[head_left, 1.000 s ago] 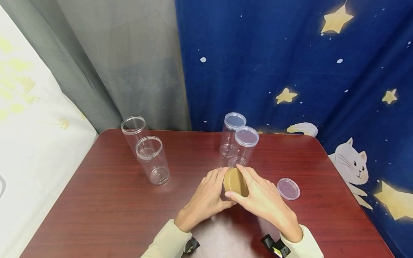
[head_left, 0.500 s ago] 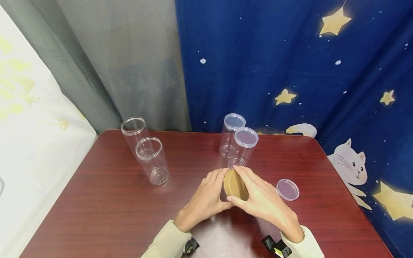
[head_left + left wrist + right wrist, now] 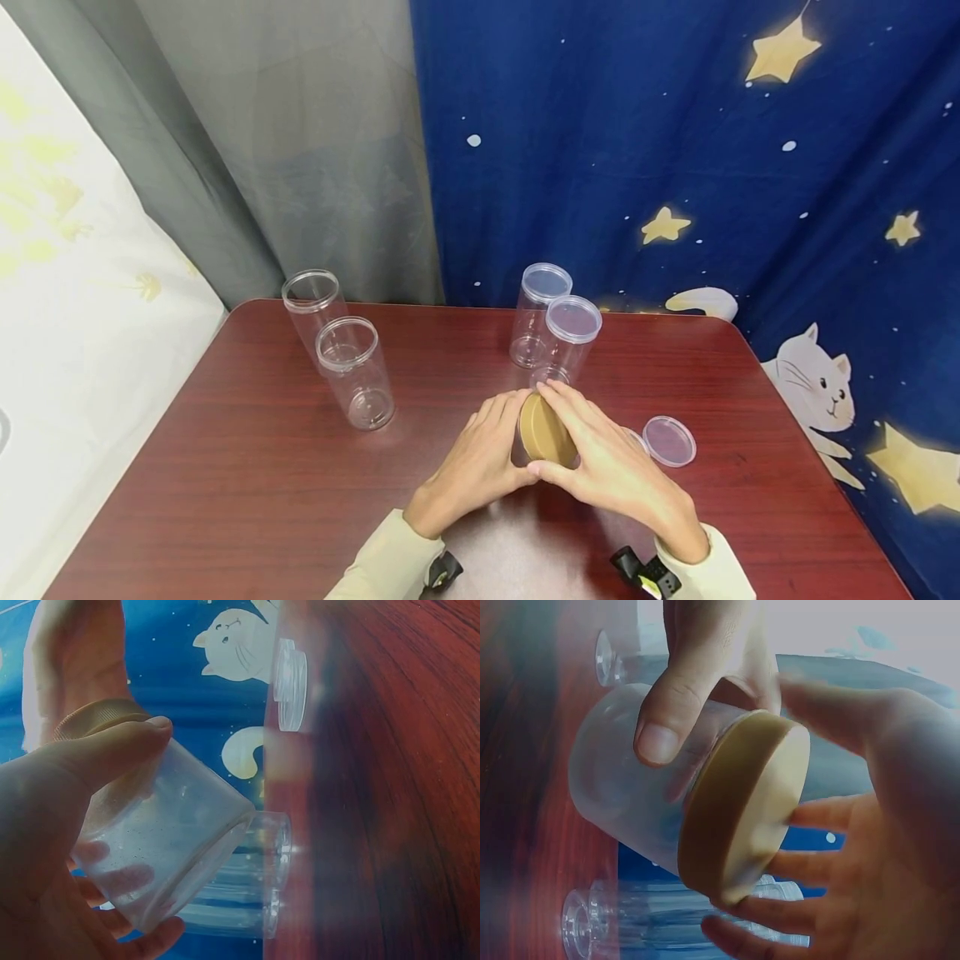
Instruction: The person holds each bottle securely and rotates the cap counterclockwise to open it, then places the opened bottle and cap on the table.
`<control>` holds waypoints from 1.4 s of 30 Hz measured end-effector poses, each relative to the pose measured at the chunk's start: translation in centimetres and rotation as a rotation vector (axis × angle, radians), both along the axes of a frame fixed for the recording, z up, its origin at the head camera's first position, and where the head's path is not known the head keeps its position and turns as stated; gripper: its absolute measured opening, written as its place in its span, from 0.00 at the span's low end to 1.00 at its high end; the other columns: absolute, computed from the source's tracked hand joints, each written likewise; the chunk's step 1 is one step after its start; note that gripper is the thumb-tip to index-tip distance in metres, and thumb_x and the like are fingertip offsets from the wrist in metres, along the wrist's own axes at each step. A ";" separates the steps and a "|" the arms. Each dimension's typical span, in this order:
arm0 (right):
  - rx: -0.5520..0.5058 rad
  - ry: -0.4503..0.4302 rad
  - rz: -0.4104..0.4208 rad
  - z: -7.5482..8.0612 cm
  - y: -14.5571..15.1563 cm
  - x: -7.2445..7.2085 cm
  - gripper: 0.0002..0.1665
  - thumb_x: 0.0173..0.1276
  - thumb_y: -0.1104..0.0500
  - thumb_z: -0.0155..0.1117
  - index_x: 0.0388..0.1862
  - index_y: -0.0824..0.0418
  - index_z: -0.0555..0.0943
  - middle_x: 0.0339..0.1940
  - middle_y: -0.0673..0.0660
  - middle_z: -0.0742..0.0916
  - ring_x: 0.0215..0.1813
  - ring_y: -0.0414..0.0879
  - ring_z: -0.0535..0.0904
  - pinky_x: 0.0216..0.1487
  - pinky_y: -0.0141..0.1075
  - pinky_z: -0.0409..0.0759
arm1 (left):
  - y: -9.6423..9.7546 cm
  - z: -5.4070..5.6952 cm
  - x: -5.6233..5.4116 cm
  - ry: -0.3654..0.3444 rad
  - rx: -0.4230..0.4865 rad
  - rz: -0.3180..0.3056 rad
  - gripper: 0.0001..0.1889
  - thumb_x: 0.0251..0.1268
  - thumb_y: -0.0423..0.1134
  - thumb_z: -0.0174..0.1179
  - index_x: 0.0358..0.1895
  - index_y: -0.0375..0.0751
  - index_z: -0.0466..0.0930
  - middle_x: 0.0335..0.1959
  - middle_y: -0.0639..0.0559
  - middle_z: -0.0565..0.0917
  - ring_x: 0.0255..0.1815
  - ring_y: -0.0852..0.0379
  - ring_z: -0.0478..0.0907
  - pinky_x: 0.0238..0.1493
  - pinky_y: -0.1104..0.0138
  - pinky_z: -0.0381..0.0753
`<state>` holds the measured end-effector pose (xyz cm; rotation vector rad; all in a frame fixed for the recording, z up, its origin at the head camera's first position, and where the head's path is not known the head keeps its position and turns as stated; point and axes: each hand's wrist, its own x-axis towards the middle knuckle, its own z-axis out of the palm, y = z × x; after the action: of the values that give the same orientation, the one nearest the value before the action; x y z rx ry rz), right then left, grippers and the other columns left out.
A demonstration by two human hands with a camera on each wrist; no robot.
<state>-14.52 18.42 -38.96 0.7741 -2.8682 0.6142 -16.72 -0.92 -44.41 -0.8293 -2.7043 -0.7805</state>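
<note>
My left hand [image 3: 480, 454] grips a clear plastic jar [image 3: 172, 832] tilted above the table, its thumb and fingers wrapped round the body. The jar has a gold lid [image 3: 546, 429] on it, facing up toward the head camera. My right hand [image 3: 611, 458] spans this lid, fingers at its far edge and thumb at its near edge beside the left thumb. In the right wrist view, the right fingertips [image 3: 799, 814] lie spread along the lid. Whether the lid is fully seated cannot be seen.
Two lidded clear jars [image 3: 574, 321] stand behind the hands. To the left are two uncapped clear jars [image 3: 348, 346]. A clear lid [image 3: 670, 441] lies right of my right hand, with another lid [image 3: 636, 437] partly hidden by that hand. Curtains [image 3: 525, 167] hang behind the table [image 3: 247, 492].
My right hand has shifted slightly round the gold lid, its thumb moving a little toward me. More of the second clear lid shows beside that hand. My left hand and jar stay nearly still.
</note>
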 end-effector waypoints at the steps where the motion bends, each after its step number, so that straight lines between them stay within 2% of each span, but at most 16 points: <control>1: -0.008 -0.008 -0.020 0.0 -0.1 0.0 0.55 0.58 0.30 0.67 0.79 0.50 0.59 0.77 0.52 0.67 0.74 0.50 0.68 0.63 0.51 0.75 | 0.0 0.0 0.0 0.000 0.004 0.000 0.50 0.44 0.53 0.74 0.72 0.41 0.61 0.65 0.46 0.73 0.65 0.48 0.71 0.61 0.53 0.74; 6: -0.003 -0.036 -0.173 0.1 -0.4 -0.1 0.57 0.57 0.25 0.63 0.78 0.51 0.59 0.74 0.54 0.72 0.68 0.53 0.75 0.55 0.56 0.78 | 0.1 0.2 0.0 0.000 0.015 0.001 0.51 0.43 0.54 0.76 0.72 0.42 0.62 0.64 0.48 0.74 0.64 0.49 0.71 0.59 0.54 0.75; 10: 0.029 -0.048 -0.235 0.1 -0.7 -0.3 0.53 0.60 0.27 0.62 0.76 0.53 0.63 0.68 0.55 0.77 0.56 0.55 0.82 0.48 0.55 0.80 | 0.0 0.3 0.0 0.016 0.003 0.002 0.51 0.42 0.54 0.78 0.72 0.42 0.62 0.64 0.47 0.74 0.64 0.48 0.71 0.58 0.54 0.75; 15: 0.049 -0.075 -0.233 0.0 -0.8 -0.3 0.52 0.62 0.28 0.60 0.77 0.54 0.62 0.64 0.56 0.79 0.49 0.54 0.83 0.45 0.51 0.81 | 0.0 0.4 0.0 0.032 -0.002 0.010 0.51 0.43 0.54 0.77 0.72 0.42 0.62 0.65 0.47 0.73 0.65 0.48 0.71 0.59 0.54 0.75; 25: 0.012 -0.112 -0.209 -0.1 -1.0 -0.2 0.58 0.59 0.22 0.57 0.77 0.56 0.60 0.66 0.57 0.78 0.52 0.51 0.82 0.49 0.50 0.81 | 0.0 0.3 -0.1 0.038 -0.002 0.012 0.50 0.44 0.54 0.76 0.72 0.43 0.62 0.65 0.47 0.74 0.65 0.49 0.71 0.60 0.54 0.75; 34: 0.019 -0.077 -0.178 -0.2 -1.0 -0.1 0.54 0.58 0.27 0.64 0.77 0.51 0.61 0.65 0.53 0.78 0.51 0.49 0.83 0.47 0.50 0.82 | -0.2 0.1 0.0 0.063 0.005 0.006 0.49 0.45 0.54 0.75 0.71 0.41 0.63 0.64 0.46 0.74 0.64 0.48 0.72 0.59 0.53 0.76; 42: 0.014 -0.045 -0.125 -0.2 -0.9 -0.1 0.51 0.58 0.32 0.68 0.76 0.47 0.62 0.68 0.50 0.75 0.53 0.47 0.82 0.44 0.47 0.83 | -0.3 0.1 0.0 0.047 -0.010 0.004 0.49 0.46 0.53 0.74 0.72 0.41 0.62 0.65 0.46 0.73 0.66 0.48 0.71 0.60 0.53 0.75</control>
<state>-14.62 17.56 -39.20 0.5847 -2.9370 0.6041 -16.72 -1.25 -44.35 -0.8330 -2.6702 -0.7373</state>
